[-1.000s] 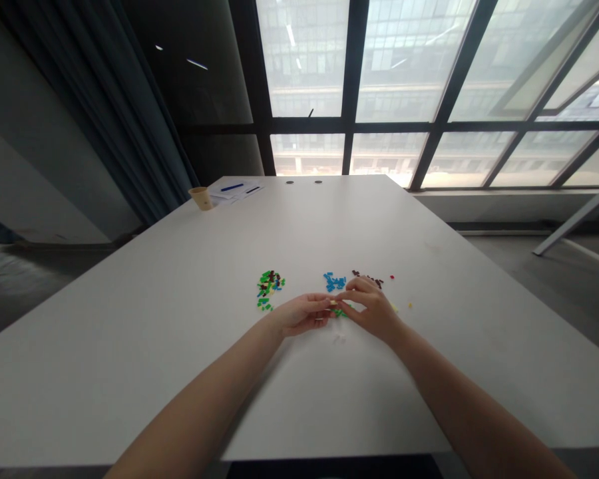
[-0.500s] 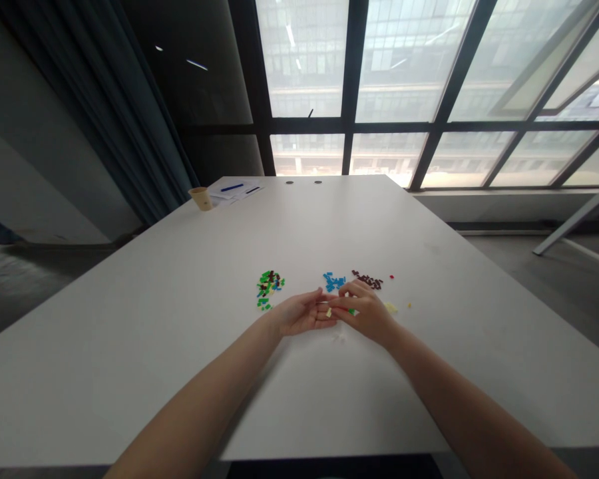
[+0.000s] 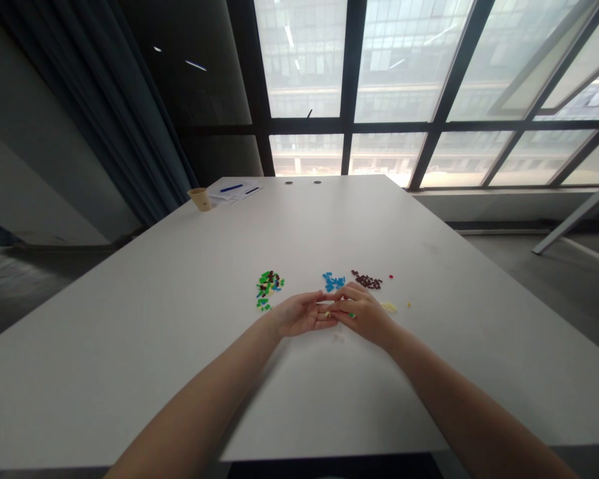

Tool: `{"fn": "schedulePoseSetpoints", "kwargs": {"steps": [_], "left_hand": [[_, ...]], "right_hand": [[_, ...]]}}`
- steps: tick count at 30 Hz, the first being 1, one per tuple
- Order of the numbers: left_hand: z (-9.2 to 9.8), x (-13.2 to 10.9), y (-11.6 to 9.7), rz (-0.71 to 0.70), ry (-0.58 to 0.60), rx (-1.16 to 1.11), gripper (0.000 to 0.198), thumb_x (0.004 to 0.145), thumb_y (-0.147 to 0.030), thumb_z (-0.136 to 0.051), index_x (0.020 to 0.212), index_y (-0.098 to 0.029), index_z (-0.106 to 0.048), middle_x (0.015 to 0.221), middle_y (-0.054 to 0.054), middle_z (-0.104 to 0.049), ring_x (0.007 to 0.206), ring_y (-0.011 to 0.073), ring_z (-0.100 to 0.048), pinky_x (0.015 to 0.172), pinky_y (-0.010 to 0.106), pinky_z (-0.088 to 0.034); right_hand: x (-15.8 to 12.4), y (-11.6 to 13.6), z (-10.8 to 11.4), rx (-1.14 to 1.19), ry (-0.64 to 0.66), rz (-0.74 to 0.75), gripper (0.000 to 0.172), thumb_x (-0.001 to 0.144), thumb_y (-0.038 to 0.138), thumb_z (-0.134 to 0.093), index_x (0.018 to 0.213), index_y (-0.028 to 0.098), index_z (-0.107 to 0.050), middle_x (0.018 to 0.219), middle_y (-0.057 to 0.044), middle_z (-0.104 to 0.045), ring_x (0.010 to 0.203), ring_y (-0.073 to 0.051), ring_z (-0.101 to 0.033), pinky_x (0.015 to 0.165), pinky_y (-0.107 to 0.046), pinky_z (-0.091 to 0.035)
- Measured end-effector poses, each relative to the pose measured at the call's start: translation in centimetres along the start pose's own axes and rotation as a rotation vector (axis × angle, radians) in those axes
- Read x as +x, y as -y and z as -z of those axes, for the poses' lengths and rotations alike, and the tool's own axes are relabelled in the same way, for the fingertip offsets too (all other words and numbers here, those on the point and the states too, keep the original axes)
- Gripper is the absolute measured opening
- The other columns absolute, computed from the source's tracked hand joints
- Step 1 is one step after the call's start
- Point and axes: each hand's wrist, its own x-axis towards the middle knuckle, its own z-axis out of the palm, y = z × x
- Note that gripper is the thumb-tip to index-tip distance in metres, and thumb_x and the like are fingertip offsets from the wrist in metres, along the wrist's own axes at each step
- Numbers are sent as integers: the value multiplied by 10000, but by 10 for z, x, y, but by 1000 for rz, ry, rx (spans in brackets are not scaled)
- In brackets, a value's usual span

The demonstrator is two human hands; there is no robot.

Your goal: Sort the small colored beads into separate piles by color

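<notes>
Your left hand [image 3: 302,315] and right hand [image 3: 363,314] are meeting at lower centre of the frame, with your forearms angling in from the bottom corners and your fingers curled toward each other. A tiny yellow brick [image 3: 327,314] is showing at the fingers of your left hand, and a tiny green brick [image 3: 352,315] among those of your right. Both grips are nearly closed, but you cannot tell whether either has firm hold. Just above them, a mixed green pile [image 3: 268,289], a blue pile [image 3: 333,282] and a dark brown pile [image 3: 367,282] are lying on the white surface [image 3: 180,313]. Pale yellow bricks [image 3: 388,307] are sitting just beyond your right hand. A paper cup [image 3: 199,199] and papers [image 3: 232,191] are standing at the far edge, upper left.
</notes>
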Motion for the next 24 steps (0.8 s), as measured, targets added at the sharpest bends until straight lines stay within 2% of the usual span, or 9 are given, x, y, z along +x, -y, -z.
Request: {"fn": "schedulePoseSetpoints", "kwargs": {"steps": [4,9,14,18,24], "left_hand": [[-3,-1,-1,-38,-40,124,255,791,-140,-509,1034,-95,-575,992,103,-636,927,132,-595,898,248,-382],[-2,2,3,-115,-64,231,268,741,-139,-596,1007,-114,-606,992,88,-642,938,115,-587,903,218,-382],[0,3,4,-173,-130,457,271,697,-202,-649,959,-137,-634,942,58,-659,874,113,-591,894,257,-395],[0,2,0,-216,-131,644,257,659,-217,-676,904,-140,-656,871,47,-674,794,115,-596,831,260,-416],[5,3,-1,-244,-139,716,282,664,-254,-668,919,-134,-658,914,69,-673,808,131,-593,821,266,-411]], "right_hand": [[0,1,6,-123,-84,-8,126,805,251,-538,829,235,-661,772,-25,-589,765,-139,-485,745,-304,-368],[1,1,9,-131,-113,-21,91,784,251,-567,790,229,-655,766,-22,-592,765,-145,-485,735,-305,-370],[2,0,9,15,-71,-56,107,761,248,-592,842,230,-659,759,-22,-582,759,-141,-494,733,-288,-405],[2,1,12,45,-14,-40,120,744,248,-605,848,243,-665,766,-22,-575,769,-146,-497,740,-296,-414],[2,0,16,61,-7,-46,104,765,237,-577,822,233,-663,774,-27,-576,777,-141,-497,726,-285,-416]]}}
